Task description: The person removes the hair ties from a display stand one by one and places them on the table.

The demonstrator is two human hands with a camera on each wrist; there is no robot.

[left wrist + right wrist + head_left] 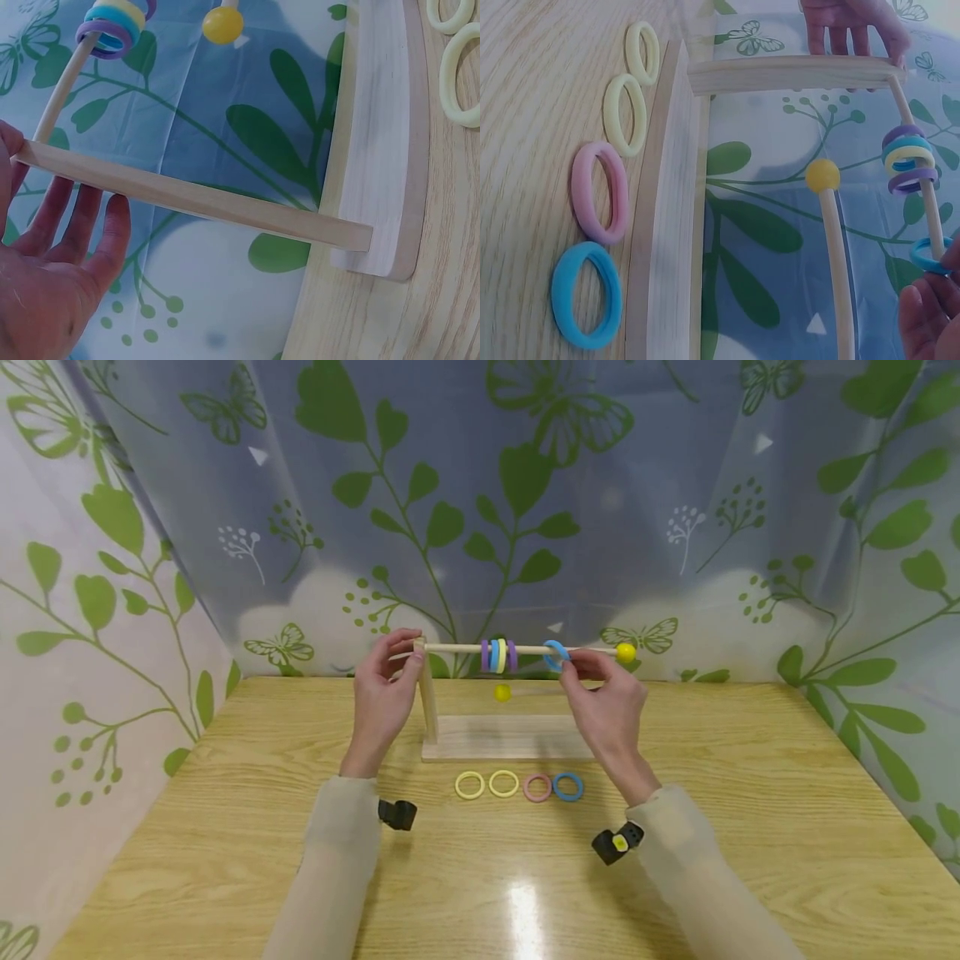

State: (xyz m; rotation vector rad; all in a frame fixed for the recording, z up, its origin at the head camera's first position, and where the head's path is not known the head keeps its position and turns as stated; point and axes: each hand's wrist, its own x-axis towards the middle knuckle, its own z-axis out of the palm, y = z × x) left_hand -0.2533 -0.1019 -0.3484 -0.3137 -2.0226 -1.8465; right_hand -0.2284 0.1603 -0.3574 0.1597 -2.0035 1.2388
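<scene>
My left hand (384,693) grips the top of the upright post (195,191) of a wooden stand, thumb and fingers on either side. From that post a thin wooden rod (452,648) runs to the right, ending in a yellow ball (626,652). Purple, blue and pale yellow rings (502,656) hang together on the rod. Farther right, my right hand (609,697) pinches a light blue ring (928,257) that encircles the rod, tilted. Below, a second rod (838,262) with its own yellow ball (502,692) points left.
The stand's flat base (502,739) lies on the wood-grain table. In front of it are two pale yellow rings (470,786), a pink ring (537,787) and a blue ring (567,787) in a row. A patterned curtain (480,527) hangs behind the table.
</scene>
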